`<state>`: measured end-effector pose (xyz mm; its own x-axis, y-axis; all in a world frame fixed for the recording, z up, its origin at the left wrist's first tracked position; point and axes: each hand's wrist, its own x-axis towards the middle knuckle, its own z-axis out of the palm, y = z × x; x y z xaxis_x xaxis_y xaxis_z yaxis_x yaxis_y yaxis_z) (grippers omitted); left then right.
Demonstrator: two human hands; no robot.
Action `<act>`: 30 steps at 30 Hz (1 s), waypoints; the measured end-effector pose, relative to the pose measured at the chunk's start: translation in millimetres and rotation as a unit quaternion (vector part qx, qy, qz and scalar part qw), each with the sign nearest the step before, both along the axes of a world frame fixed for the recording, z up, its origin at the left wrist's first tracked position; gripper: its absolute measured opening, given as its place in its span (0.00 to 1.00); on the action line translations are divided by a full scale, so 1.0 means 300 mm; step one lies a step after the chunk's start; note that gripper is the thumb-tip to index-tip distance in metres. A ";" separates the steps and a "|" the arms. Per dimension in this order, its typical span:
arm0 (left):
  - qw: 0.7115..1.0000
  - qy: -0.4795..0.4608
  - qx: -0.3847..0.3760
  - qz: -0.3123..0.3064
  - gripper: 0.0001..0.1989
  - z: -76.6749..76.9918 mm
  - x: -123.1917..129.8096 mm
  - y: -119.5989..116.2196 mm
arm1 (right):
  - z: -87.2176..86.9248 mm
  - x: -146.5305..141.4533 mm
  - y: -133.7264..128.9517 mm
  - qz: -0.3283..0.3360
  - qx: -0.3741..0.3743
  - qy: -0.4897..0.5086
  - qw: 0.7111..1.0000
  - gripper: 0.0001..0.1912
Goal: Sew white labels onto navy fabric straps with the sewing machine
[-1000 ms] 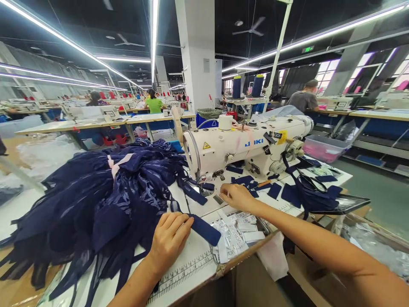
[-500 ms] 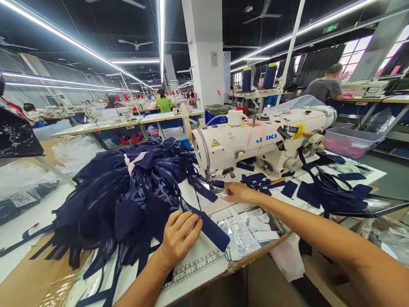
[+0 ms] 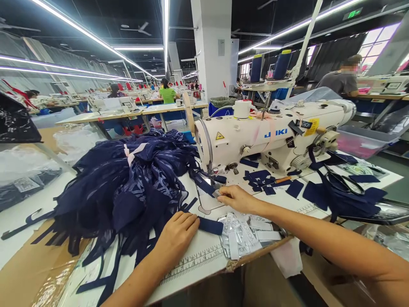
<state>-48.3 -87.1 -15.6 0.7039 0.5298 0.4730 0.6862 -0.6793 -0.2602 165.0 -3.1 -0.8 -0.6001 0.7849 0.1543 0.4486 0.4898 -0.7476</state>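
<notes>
My left hand (image 3: pixel 181 230) lies bent over a navy fabric strip (image 3: pixel 211 226) at the table's front, its fingers curled round the strip's end. Just below the needle area of the white sewing machine (image 3: pixel 249 132), my right hand (image 3: pixel 234 198) is pinched on a small pale piece, perhaps a label, partly hidden by the fingers. Another navy strip (image 3: pixel 204 186) runs up towards the presser foot. A big heap of navy garments (image 3: pixel 128 192), tied with a pale band, fills the left of the table. White labels (image 3: pixel 241 234) lie in a metal tray in front of my right hand.
Navy scraps (image 3: pixel 260 179) and an orange-handled tool (image 3: pixel 283 180) lie beside the machine. Dark fabric and scissors (image 3: pixel 343 183) are at the right. Thread cones (image 3: pixel 281 65) stand behind. Other people work at tables in the background, one in grey (image 3: pixel 338 81).
The view has shifted slightly. My left hand has flattened somewhat, and the navy strip beside it now lies more level. My right hand has moved a little left relative to the label tray.
</notes>
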 end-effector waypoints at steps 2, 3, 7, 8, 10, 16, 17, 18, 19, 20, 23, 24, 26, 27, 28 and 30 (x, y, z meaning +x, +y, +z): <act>1.000 0.023 0.004 0.009 0.14 -0.002 -0.010 -0.016 | 0.004 -0.029 -0.011 0.031 -0.024 0.002 0.999 0.13; 0.999 0.030 0.002 0.019 0.15 -0.003 -0.013 -0.019 | 0.005 -0.044 -0.014 0.045 -0.036 -0.003 0.998 0.13; 0.998 0.039 -0.015 0.042 0.15 -0.001 -0.007 -0.002 | -0.002 -0.094 -0.005 0.086 -0.056 -0.022 0.994 0.05; 0.998 0.038 -0.019 0.041 0.15 0.000 -0.002 0.007 | -0.006 -0.102 0.001 0.084 -0.048 -0.022 0.995 0.02; 0.999 0.031 -0.022 0.037 0.16 0.003 0.010 0.026 | -0.015 -0.110 0.015 0.075 -0.024 -0.018 0.997 0.10; 1.000 -0.003 0.004 0.024 0.18 -0.002 0.021 0.048 | -0.044 -0.101 0.028 0.095 -0.016 -0.047 0.994 0.12; 1.000 -0.005 0.006 0.024 0.18 -0.004 0.020 0.048 | -0.047 -0.100 0.025 0.096 -0.017 -0.047 0.994 0.12; 1.000 -0.004 0.007 0.025 0.17 -0.006 0.018 0.048 | -0.049 -0.101 0.023 0.096 -0.015 -0.048 0.994 0.11; 1.000 -0.002 0.008 0.027 0.17 -0.007 0.017 0.048 | -0.050 -0.102 0.020 0.095 -0.011 -0.049 0.994 0.10; 1.000 -0.001 0.009 0.027 0.17 -0.008 0.016 0.048 | -0.049 -0.105 0.019 0.092 -0.007 -0.053 0.994 0.09; 1.000 -0.004 0.007 0.027 0.17 -0.009 0.016 0.049 | -0.042 -0.115 0.018 0.096 0.016 -0.068 0.993 0.06; 1.000 -0.005 0.004 0.027 0.17 -0.009 0.016 0.049 | -0.040 -0.117 0.019 0.100 0.024 -0.073 0.992 0.06; 1.000 -0.005 -0.004 0.030 0.17 -0.010 0.018 0.048 | -0.036 -0.120 0.020 0.106 0.029 -0.083 0.990 0.06; 0.999 -0.004 -0.009 0.032 0.18 -0.011 0.019 0.047 | -0.035 -0.120 0.021 0.108 0.027 -0.088 0.990 0.06; 0.999 -0.003 -0.012 0.033 0.18 -0.011 0.020 0.046 | -0.035 -0.120 0.021 0.109 0.026 -0.092 0.989 0.06; 0.999 0.000 -0.016 0.035 0.18 -0.009 0.022 0.044 | -0.037 -0.119 0.021 0.111 0.037 -0.098 0.988 0.06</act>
<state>-41.7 -73.7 -18.4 0.6641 0.5925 0.4559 0.7326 -0.6375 -0.2386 129.4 3.2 -11.8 -0.7798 0.6221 0.0702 0.4569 0.6422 -0.6155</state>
